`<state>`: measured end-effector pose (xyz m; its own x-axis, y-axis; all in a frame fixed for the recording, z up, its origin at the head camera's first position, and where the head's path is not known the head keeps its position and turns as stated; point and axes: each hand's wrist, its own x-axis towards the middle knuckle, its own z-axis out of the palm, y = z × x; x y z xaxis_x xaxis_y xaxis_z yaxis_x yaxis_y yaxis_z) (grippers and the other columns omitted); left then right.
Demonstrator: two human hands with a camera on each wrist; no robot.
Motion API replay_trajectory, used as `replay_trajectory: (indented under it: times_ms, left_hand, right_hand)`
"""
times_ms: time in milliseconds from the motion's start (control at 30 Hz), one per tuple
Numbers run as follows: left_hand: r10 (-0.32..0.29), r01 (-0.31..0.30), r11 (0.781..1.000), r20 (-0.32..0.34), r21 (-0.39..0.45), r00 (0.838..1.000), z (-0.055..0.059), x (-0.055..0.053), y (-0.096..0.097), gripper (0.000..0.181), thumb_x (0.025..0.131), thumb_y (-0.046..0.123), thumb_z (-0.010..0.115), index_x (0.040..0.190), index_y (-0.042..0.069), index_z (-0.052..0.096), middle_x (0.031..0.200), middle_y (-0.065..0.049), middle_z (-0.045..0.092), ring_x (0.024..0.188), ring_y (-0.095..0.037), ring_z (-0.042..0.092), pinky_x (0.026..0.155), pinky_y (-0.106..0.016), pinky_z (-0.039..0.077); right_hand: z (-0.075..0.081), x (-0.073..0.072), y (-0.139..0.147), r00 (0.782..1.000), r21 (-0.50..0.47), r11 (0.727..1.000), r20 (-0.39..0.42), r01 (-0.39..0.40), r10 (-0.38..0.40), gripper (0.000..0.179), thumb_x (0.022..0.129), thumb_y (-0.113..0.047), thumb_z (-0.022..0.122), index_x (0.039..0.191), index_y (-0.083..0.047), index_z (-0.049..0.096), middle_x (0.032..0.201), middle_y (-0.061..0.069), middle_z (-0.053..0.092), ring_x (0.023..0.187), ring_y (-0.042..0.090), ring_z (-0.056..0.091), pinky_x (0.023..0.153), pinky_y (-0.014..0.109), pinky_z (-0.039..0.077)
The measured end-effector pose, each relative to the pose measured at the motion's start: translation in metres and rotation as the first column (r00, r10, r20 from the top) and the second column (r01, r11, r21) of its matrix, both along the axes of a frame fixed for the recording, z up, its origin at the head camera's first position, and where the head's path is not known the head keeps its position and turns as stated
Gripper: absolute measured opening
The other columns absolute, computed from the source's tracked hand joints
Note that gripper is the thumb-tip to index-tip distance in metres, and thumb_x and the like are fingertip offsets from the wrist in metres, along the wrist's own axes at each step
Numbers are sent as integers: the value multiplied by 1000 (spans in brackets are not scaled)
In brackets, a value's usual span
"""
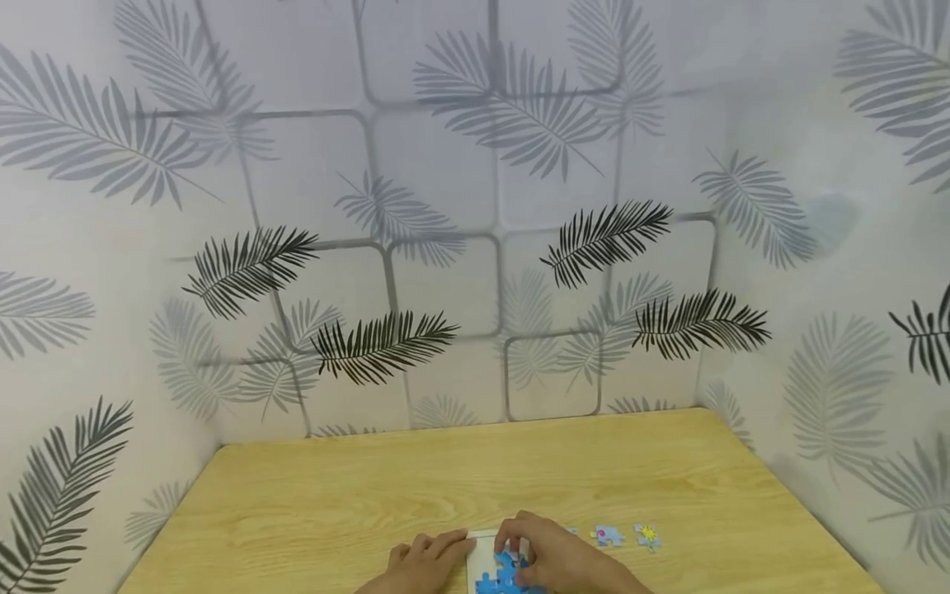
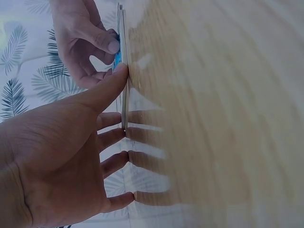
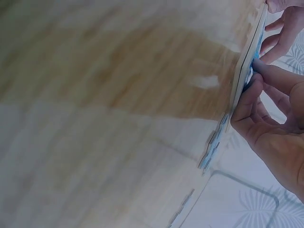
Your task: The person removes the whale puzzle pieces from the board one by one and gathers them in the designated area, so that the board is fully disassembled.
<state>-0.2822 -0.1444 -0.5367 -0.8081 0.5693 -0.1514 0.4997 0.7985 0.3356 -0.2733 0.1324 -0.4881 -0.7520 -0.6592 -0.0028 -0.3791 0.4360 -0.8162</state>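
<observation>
A thin white puzzle board (image 1: 482, 546) lies flat near the table's front edge, with interlocked blue jigsaw pieces (image 1: 487, 585) on it. My left hand (image 1: 425, 566) rests at the board's left side. Its thumb touches the board edge in the left wrist view, and the spread fingertips touch the tabletop. Over the blue pieces, my right hand (image 1: 552, 559) has thumb and fingers bent together, pinching a jigsaw piece (image 3: 249, 81) against the board. Most of that piece is hidden by the fingers.
Right of the board lie loose jigsaw pieces: one with a pink swirl (image 1: 609, 535), one with a yellow sun (image 1: 648, 535), and a third (image 1: 571, 530) partly behind my right hand. The wooden table (image 1: 334, 487) meets a leaf-patterned wall covering (image 1: 445, 289) at the back and sides.
</observation>
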Motion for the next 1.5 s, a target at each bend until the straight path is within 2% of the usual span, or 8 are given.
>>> replay_trajectory:
  times_ms: [233, 400, 733, 867, 1000, 1167, 1300, 1500]
  left_hand:
    - [-13, 13, 1000, -18, 6, 1000, 2, 0, -3, 94, 84, 81, 62, 161, 33, 35, 165, 11, 31, 131, -21, 41, 97, -64, 40]
    - [-21, 22, 999, -20, 41, 1000, 3, 1, -1, 92, 85, 80, 62, 160, 34, 35, 165, 10, 31, 129, -21, 41, 97, -63, 39]
    - [-27, 28, 999, -10, 44, 1000, 27, 16, 3, 92, 87, 74, 66, 161, 29, 35, 166, 5, 30, 135, -24, 39, 99, -65, 38]
    - [-38, 39, 997, -10, 65, 999, 24, 15, 0, 92, 87, 75, 65, 161, 30, 34, 166, 6, 30, 135, -25, 39, 100, -66, 37]
    - [-60, 61, 996, -14, 67, 998, 10, 8, -5, 92, 87, 79, 61, 162, 33, 33, 166, 9, 29, 134, -24, 39, 97, -64, 38]
    - [-89, 90, 995, -25, 51, 996, -2, 2, -8, 91, 87, 79, 60, 162, 35, 31, 166, 12, 27, 132, -24, 39, 94, -63, 39]
    - [-79, 80, 996, -23, 49, 997, -4, 1, -8, 92, 87, 79, 61, 162, 35, 31, 166, 12, 27, 133, -24, 39, 94, -62, 39]
    - [-42, 41, 998, 13, 53, 999, 1, 4, -8, 92, 86, 78, 63, 161, 36, 31, 166, 12, 28, 137, -25, 39, 98, -65, 38]
  right_hand:
    - [3, -4, -1, 996, 36, 999, -85, 7, -4, 26, 90, 0, 77, 110, -14, 68, 102, 1, 57, 78, 7, 53, 70, 23, 49]
    - [8, -9, 9, 995, -37, 999, -98, -24, 20, 25, 90, 1, 76, 112, -9, 69, 103, 4, 60, 71, 4, 59, 65, 21, 53]
    - [16, -6, 64, 970, -125, 992, -241, -5, -26, 20, 92, -7, 78, 111, -11, 73, 112, 9, 69, 61, -2, 52, 54, 23, 52]
    - [14, -2, 90, 948, -106, 994, -311, 33, -64, 20, 91, -9, 80, 110, -13, 74, 108, 6, 70, 62, -1, 48, 54, 23, 50]
    - [6, 4, 112, 957, -104, 994, -282, 44, -72, 18, 93, -10, 77, 111, -12, 74, 106, 4, 70, 68, 1, 49, 60, 24, 49]
    - [-3, 10, 130, 980, -115, 993, -194, 24, -46, 17, 98, -9, 71, 114, -11, 74, 108, 5, 68, 61, -4, 43, 53, 23, 47]
    - [-6, 12, 137, 980, -122, 993, -198, 3, -28, 17, 97, -9, 72, 114, -9, 75, 103, 7, 67, 55, -8, 38, 48, 22, 45]
    - [-9, 11, 143, 982, -83, 996, -184, 28, -43, 13, 95, -11, 75, 108, -11, 78, 96, 2, 63, 60, -7, 41, 53, 22, 47]
